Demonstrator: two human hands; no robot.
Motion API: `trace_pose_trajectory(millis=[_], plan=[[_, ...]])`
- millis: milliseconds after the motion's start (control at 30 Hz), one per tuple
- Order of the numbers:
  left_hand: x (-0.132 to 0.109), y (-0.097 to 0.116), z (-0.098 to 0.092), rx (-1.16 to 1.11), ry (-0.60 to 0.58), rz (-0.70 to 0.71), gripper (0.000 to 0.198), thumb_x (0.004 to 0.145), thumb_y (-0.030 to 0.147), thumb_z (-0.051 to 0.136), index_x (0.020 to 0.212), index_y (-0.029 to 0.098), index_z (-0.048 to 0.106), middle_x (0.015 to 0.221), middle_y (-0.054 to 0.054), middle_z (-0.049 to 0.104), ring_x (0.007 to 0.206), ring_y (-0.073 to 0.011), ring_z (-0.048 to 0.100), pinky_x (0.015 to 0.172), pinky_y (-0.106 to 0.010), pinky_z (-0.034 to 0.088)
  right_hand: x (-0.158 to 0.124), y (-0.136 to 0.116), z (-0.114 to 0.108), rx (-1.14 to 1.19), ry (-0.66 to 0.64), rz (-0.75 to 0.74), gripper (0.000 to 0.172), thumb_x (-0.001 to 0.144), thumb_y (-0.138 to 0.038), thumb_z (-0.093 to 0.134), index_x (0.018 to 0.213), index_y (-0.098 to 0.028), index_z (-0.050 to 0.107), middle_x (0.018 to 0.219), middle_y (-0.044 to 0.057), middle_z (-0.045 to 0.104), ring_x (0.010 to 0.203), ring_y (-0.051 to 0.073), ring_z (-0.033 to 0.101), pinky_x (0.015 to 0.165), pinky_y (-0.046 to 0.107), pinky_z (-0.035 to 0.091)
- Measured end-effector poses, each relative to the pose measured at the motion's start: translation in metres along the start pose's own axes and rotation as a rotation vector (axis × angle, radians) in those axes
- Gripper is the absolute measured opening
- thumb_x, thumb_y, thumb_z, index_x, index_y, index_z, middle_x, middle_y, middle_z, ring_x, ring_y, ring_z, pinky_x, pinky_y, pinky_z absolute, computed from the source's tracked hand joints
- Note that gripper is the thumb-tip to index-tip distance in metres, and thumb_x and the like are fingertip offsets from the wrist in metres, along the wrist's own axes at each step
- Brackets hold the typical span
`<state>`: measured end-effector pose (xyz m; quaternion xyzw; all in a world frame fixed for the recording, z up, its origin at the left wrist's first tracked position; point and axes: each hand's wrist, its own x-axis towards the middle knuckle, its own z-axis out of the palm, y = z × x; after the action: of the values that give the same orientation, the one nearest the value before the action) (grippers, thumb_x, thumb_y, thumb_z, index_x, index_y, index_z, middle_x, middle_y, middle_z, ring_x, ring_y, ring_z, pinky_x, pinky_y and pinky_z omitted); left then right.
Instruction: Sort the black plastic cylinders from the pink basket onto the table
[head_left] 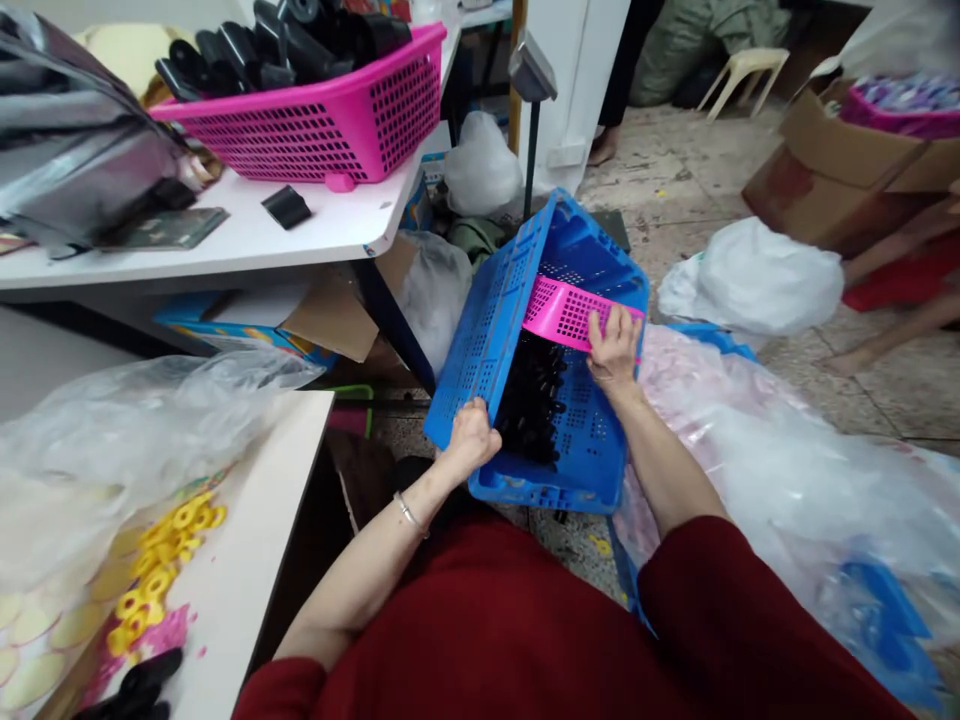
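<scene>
A blue perforated crate is tilted up on its side in front of me, above the floor. My left hand is closed on its near lower rim. Inside lies a heap of small black parts. Across the crate's upper part sits a pink perforated basket piece, and my right hand grips its near edge with the fingers curled over it.
A white table holds a pink basket full of black parts, a loose black piece and a grey bag. Yellow rings lie on the near table under clear plastic. Plastic bags and cardboard boxes crowd the floor.
</scene>
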<state>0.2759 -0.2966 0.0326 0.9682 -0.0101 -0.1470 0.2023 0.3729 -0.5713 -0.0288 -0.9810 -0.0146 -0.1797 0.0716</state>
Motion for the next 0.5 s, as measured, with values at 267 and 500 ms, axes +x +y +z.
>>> trace_pose_trajectory(millis=[267,500], plan=[[-0.02,-0.051,0.04,-0.076,0.077,0.09,0.062,0.072,0.011,0.053,0.134,0.008,0.05,0.127,-0.018,0.062,0.122,-0.0277,0.059,0.109,-0.039,0.046,-0.002,0.02,0.039,0.015,-0.077,-0.058,0.079,0.073,-0.01,0.052,0.15,-0.014,0.036,0.16,0.027,0.017,0.146,0.049,0.015,0.106,0.075,0.025],[-0.019,-0.053,0.04,-0.14,0.083,0.102,0.06,0.071,0.012,0.053,0.131,0.011,0.054,0.117,-0.014,0.066,0.111,-0.0248,0.064,0.104,-0.036,0.05,-0.143,0.015,0.061,0.086,-0.03,-0.11,0.083,0.069,-0.012,0.053,0.149,-0.007,0.031,0.153,0.032,0.025,0.141,0.052,0.026,0.102,0.073,0.035]])
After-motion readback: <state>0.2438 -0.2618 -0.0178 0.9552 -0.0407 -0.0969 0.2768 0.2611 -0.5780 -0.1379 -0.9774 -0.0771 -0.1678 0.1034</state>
